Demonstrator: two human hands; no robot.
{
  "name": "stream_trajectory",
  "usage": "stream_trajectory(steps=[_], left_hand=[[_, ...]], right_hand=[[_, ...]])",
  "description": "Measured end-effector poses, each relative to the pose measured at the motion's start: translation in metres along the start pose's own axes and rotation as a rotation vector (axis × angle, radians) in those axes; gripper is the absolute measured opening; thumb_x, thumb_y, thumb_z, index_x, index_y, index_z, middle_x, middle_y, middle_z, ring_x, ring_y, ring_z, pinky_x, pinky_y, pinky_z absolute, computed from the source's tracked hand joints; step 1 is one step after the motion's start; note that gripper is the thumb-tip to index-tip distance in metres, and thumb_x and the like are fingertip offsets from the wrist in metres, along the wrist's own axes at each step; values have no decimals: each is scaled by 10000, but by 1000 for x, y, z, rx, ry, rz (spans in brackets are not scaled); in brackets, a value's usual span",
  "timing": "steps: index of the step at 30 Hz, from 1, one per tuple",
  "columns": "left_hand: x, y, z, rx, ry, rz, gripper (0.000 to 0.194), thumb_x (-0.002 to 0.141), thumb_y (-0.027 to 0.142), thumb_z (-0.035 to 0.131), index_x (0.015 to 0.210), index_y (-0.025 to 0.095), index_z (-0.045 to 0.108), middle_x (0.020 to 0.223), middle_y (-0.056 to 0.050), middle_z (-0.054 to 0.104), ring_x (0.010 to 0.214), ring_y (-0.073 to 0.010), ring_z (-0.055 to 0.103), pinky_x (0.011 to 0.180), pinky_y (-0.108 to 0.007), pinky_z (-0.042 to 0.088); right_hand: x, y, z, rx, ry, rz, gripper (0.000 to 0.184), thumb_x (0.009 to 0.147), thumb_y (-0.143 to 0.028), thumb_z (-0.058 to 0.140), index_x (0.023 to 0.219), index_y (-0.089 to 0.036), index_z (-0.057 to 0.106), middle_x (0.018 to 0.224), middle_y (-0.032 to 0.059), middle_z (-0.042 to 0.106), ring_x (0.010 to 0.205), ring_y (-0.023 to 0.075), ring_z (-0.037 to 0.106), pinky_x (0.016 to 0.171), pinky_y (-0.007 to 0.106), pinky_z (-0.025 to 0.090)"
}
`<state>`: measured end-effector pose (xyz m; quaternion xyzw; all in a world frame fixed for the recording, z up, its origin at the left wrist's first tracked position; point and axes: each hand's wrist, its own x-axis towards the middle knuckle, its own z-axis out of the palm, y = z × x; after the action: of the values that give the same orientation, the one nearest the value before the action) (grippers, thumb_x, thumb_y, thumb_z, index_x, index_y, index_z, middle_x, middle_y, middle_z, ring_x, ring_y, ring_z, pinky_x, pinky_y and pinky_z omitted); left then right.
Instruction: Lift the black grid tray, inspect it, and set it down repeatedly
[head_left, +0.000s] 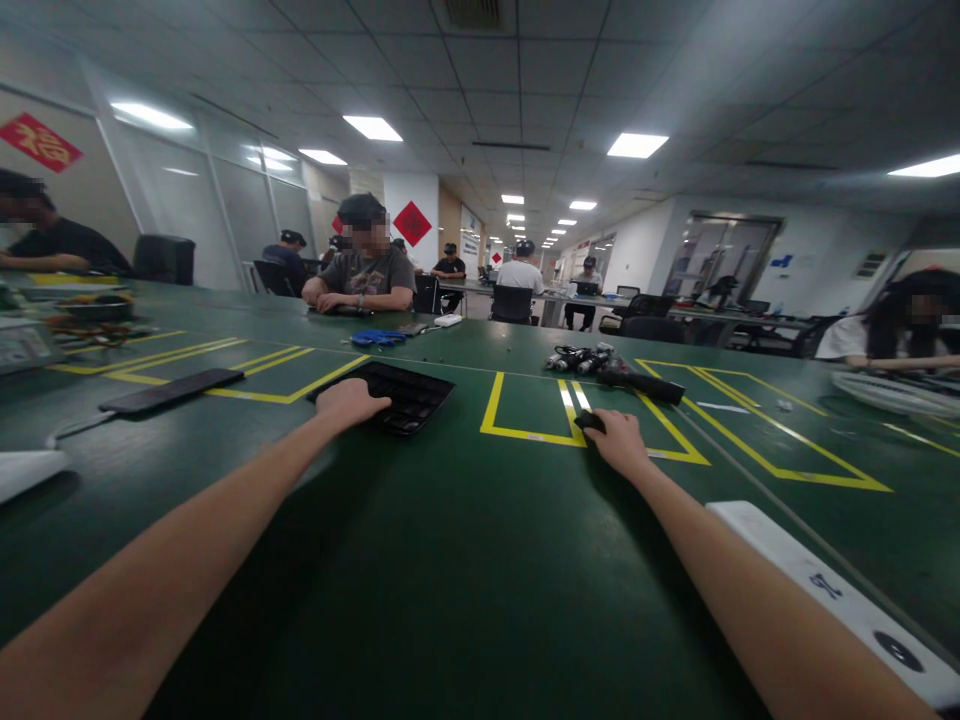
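Note:
My left hand (351, 402) grips the near left edge of a black shallow tray (409, 395), thumb over its rim. The tray lies on the green table (480, 560), partly over a yellow tape line. To the right, my right hand (619, 440) is closed around a small black object (589, 422) just above or on a yellow-taped rectangle; its kind is not clear. Beyond that hand lie a bundle of dark and silvery parts (581, 358) and a long black item (641, 383).
A black power strip (172, 390) with a white cable lies to the left. Blue items (379, 338) sit past the tray, before a seated person (364, 265). A long white device (832, 590) lies beside my right forearm. Yellow tape rectangles mark the tabletop.

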<state>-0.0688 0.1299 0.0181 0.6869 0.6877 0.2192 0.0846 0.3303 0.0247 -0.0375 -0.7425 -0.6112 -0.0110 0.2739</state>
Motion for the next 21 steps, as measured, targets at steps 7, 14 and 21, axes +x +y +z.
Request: stream_trajectory(steps=[7,14,21], left_hand=[[-46,74,45,-363,-6,219,317,736,466,514,783,161,587,697,-25,583,685,-184,560,567,-254,386],[-93,98,67,-635,-156,419,347,704,459,539,865,152,529,579,66,401,531,-117,415,504,-235,340],[-97,96,64,-704,-244,470,303,662,381,599,856,169,504,587,84,334,551,-110,353,542,-240,304]], right_hand=[[-8,-53,16,493,-96,-232,451,750,-256,577,1175,-117,515,1134,117,618,1021,200,577,919,351,427],[-24,-70,38,779,-209,-456,358,738,-338,589,1060,-183,589,1080,60,647,1028,226,582,894,390,467],[-32,-70,35,741,-180,-552,381,761,-377,561,1090,-186,586,1211,97,575,1165,278,484,1001,491,361]])
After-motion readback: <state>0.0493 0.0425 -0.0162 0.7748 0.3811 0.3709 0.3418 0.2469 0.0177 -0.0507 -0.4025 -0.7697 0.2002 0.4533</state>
